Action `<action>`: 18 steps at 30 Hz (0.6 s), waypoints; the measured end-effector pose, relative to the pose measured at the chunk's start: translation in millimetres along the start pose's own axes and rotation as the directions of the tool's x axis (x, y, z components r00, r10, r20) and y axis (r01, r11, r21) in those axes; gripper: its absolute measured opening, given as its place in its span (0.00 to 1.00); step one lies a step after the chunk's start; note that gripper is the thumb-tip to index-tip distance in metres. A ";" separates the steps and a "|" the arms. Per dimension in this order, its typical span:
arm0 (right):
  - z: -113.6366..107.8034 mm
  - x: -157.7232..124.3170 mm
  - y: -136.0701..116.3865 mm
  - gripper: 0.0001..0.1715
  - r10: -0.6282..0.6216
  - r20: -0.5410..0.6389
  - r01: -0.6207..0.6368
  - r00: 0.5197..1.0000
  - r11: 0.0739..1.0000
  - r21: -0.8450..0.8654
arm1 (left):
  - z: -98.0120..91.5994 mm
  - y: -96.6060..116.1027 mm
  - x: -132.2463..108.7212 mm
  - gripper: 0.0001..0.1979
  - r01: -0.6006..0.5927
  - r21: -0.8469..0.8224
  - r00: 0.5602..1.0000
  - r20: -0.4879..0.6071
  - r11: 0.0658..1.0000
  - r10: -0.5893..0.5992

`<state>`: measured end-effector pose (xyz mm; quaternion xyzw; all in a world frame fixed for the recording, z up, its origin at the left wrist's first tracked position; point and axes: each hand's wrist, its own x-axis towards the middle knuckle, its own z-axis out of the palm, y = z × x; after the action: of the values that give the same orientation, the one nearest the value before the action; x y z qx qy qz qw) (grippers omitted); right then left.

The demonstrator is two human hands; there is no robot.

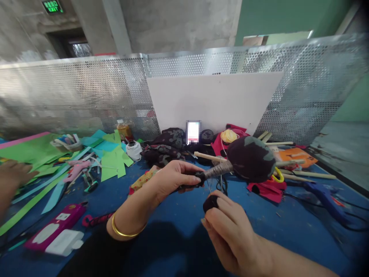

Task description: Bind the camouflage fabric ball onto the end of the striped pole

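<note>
My left hand (178,175), with a gold bangle at the wrist, is closed around the dark end of a stick (219,169) wrapped in grey-brown winding. The stick's far end carries a round ball of dark camouflage cloth (252,158), tilted up to the right. Below it, my right hand (230,227) is closed on a small black rounded bundle (211,204); I cannot tell whether it is thread or cloth. Thin strands show between the right hand and the wrapped stick. Part of the stick's near end is hidden by my left fingers.
Another person's hand (14,179) rests among green paper (112,161) at left. A pink glue gun (75,169), a magenta case (56,227) and a white thread spool (134,150) lie nearby. At right are a blue glue gun (325,198) and wooden sticks (311,174). A white board (216,100) stands behind.
</note>
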<state>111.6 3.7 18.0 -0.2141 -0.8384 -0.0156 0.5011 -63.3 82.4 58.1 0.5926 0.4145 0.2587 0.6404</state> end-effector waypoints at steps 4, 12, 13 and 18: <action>-11.0 8.5 5.0 0.10 0.145 0.042 -0.148 0.989 0.983 0.105 | 0.2 -1.4 0.6 0.16 -0.068 0.108 0.997 0.031 0.992 0.065; -39.3 18.7 26.0 0.11 0.433 0.119 -0.444 0.894 0.891 0.092 | 13.7 1.3 0.1 0.12 -0.100 0.385 0.995 0.013 0.917 0.103; -41.6 19.4 28.9 0.11 0.441 0.111 -0.448 0.891 0.892 0.053 | 16.0 1.8 0.3 0.12 -0.098 0.415 0.995 0.008 0.905 0.104; -43.2 20.4 40.7 0.12 0.431 0.030 -0.414 0.902 0.882 -0.226 | 27.3 2.9 2.4 0.14 -0.041 0.592 0.998 -0.005 0.805 0.055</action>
<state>154.6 37.2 49.1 -0.4446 -0.7841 0.0123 0.4328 -38.8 70.0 59.1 0.7700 0.4664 0.1395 0.4125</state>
